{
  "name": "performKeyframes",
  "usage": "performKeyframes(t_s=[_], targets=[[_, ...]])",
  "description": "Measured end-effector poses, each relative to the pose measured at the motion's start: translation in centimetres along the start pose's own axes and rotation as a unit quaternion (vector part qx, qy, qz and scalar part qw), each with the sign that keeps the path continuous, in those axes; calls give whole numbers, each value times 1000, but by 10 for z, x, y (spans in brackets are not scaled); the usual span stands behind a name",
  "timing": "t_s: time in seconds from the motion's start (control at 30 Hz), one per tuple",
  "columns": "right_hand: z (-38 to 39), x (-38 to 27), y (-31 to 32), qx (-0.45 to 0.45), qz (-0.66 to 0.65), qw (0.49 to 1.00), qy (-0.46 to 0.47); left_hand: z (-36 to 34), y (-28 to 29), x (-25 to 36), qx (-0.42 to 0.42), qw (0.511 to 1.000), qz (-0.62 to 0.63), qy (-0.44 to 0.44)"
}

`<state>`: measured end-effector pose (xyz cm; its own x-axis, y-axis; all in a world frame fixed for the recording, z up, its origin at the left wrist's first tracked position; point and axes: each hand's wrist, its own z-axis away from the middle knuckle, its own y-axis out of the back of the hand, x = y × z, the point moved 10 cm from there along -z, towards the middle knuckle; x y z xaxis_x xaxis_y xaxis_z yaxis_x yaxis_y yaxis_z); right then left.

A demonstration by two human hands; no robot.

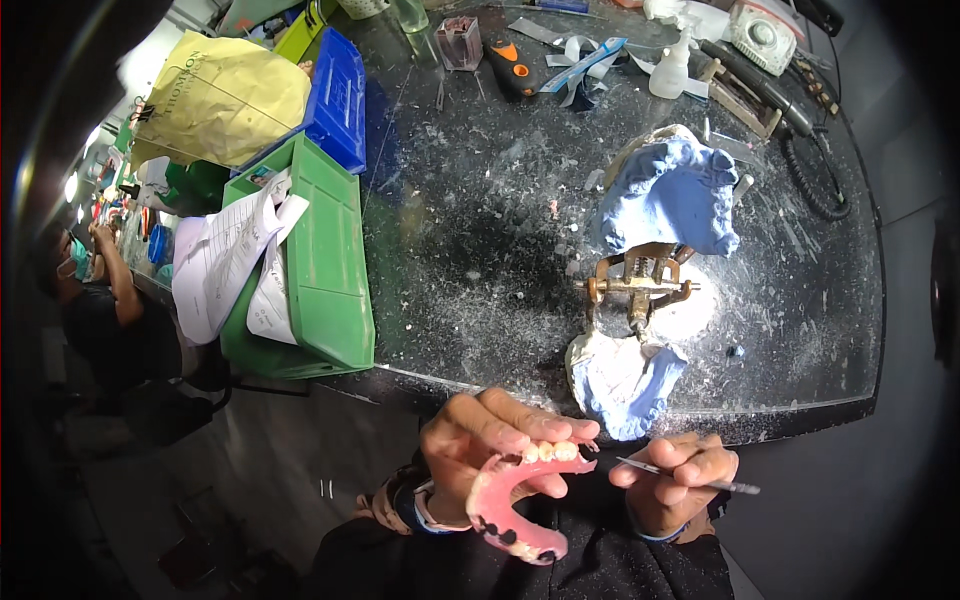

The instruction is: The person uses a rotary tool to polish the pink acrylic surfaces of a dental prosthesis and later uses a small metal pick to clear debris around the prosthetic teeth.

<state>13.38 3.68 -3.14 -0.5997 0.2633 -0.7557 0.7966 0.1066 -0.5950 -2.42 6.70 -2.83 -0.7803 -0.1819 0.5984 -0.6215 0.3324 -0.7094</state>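
Observation:
My left hand (480, 430) grips a pink denture base (497, 490), curved like a horseshoe, with pale teeth and dark spots along it. In my right hand (680, 480) is a thin metal dental carving tool (735, 487), its tip pointing left at the denture and apart from it. Just beyond my hands, a brass-coloured articulator (640, 285) lies opened out on the dark bench. It bears a blue-and-white upper plaster cast (675, 195) at its far end and a smaller blue-and-white cast (625, 385) at the bench's front edge.
Left on the dusty bench (480, 280) stand a green bin (335, 280) with papers (235, 250) and a blue bin (340, 100) by a yellow bag (225, 95). A white bottle (672, 68) and a coiled-cord handpiece (770, 95) lie far right. Another person (115, 310) sits far left.

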Motion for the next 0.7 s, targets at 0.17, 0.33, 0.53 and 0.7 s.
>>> performKeyframes(t_s=[0.17,0.33,0.53,0.7], targets=[[-3,-9,-11,-35,130,990,53,10,-5,10,-92,994,1,-67],[0,0,-2,58,49,997,29,10,-14,17,-145,981,10,-132],[-6,-7,-16,-79,105,990,51,19,-11,14,-156,979,-48,-120],[-7,-7,-23,-111,131,983,60,21,-8,13,-156,979,-18,-129]])
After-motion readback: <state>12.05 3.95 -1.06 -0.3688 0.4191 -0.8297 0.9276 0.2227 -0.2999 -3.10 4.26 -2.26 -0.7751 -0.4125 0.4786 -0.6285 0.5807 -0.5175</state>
